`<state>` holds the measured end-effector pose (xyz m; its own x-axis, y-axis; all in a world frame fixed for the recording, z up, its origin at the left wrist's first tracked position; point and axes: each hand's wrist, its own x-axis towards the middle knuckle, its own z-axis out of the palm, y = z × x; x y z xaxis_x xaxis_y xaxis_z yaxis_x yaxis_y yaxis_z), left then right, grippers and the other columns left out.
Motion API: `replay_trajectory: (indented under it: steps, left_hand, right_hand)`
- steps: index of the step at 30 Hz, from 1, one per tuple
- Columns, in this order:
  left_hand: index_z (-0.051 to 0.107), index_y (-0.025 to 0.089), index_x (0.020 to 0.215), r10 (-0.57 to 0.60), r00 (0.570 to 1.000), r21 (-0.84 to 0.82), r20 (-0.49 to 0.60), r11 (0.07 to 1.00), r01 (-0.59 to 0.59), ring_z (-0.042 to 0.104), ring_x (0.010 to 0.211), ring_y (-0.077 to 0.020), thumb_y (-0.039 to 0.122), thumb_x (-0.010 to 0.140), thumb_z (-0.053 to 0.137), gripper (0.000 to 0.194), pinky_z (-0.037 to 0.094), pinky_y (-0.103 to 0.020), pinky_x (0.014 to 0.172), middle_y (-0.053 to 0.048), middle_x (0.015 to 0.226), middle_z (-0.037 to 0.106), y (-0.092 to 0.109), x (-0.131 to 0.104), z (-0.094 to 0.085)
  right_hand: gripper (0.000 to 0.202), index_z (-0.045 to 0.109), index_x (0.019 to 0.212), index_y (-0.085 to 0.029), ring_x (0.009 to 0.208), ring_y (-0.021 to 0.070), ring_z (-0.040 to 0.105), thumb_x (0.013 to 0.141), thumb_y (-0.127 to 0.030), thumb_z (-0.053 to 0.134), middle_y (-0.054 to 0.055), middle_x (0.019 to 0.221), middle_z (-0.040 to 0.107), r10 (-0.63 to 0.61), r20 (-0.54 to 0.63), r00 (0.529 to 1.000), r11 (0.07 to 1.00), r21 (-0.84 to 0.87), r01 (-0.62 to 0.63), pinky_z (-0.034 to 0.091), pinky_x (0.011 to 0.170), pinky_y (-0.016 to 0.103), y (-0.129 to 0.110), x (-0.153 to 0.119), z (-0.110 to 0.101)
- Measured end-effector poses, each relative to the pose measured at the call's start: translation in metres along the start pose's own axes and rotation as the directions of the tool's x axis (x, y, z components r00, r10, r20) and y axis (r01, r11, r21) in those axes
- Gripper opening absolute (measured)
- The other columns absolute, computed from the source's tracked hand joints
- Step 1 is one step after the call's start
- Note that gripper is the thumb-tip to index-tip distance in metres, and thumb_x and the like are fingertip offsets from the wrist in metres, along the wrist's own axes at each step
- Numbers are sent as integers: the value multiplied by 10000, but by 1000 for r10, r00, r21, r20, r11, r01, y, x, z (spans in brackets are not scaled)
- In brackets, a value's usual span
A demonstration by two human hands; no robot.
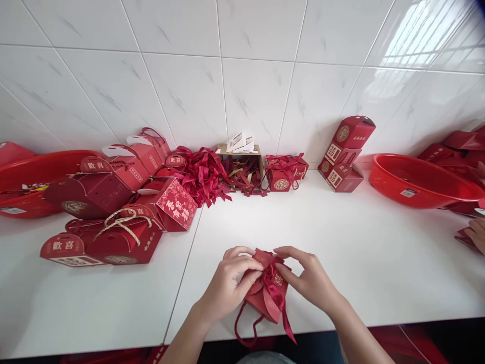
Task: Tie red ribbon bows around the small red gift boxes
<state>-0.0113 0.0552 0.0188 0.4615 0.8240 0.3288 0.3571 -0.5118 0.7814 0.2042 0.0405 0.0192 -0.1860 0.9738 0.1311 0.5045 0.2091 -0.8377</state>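
The red box (259,299) sits between the left hand (234,277) and right hand (311,277) — both pinching its ribboned top.

Behind the flat white table (322,263), split by a thin dark seam (184,273), rises a wall of glossy white, grey-veined tiles (261,30). A round red plastic basin (41,167) stands at left, another (443,196) at right, each bearing a small white label (408,193). White printed paper slips (240,143) lie on an open brown cardboard carton (261,164).
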Motion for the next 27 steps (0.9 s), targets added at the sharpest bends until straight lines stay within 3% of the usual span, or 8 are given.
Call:
replay_trajectory:
  steps: [4,9,14,17,21,27]
  left_hand:
    - [678,236,923,25,1000,42,5,999,-25,574,1031,-216,147,878,552,161,475,-406,929,-35,890,706,5,2,1]
    - [663,237,923,36,999,70,14,997,-37,569,951,-200,132,875,545,164,456,-388,901,-28,864,677,9,6,1]
    - [642,235,892,28,999,95,27,995,-31,548,927,-183,125,856,568,138,432,-367,896,-7,853,646,10,9,-3]
    - [614,229,860,17,999,128,50,991,-23,536,924,-178,134,851,580,101,412,-364,906,3,851,633,11,9,-6]
    - [562,217,830,-7,991,167,133,986,-16,514,948,-180,164,853,587,63,404,-359,919,-4,889,607,13,11,-10]
    - [525,210,819,-45,980,199,194,980,6,486,982,-187,202,836,628,105,408,-346,923,-15,917,556,16,14,-13]
  right_hand:
    - [176,680,981,-251,780,212,658,842,-254,573,24,800,714,-28,-86,996,985,-174,12,510,757,347,-12,-6,-12]
    - [381,613,1170,-300,455,135,515,798,-356,675,-74,516,575,77,208,975,991,-126,-51,394,463,230,-33,-19,-23]
    - [176,660,931,-233,645,142,549,850,-385,628,6,801,663,58,158,986,995,-93,-43,431,593,244,-35,-3,-16]
    - [112,667,854,-218,648,131,530,876,-288,583,2,782,654,45,201,979,999,-10,-44,430,602,242,-28,7,-9]
    - [103,669,870,-221,675,128,546,878,-241,568,3,822,674,6,161,987,995,96,-21,429,609,243,-21,10,-6]
    - [97,622,865,-209,716,130,564,889,-183,532,4,808,648,-124,124,985,986,128,108,455,657,249,-20,10,-6]
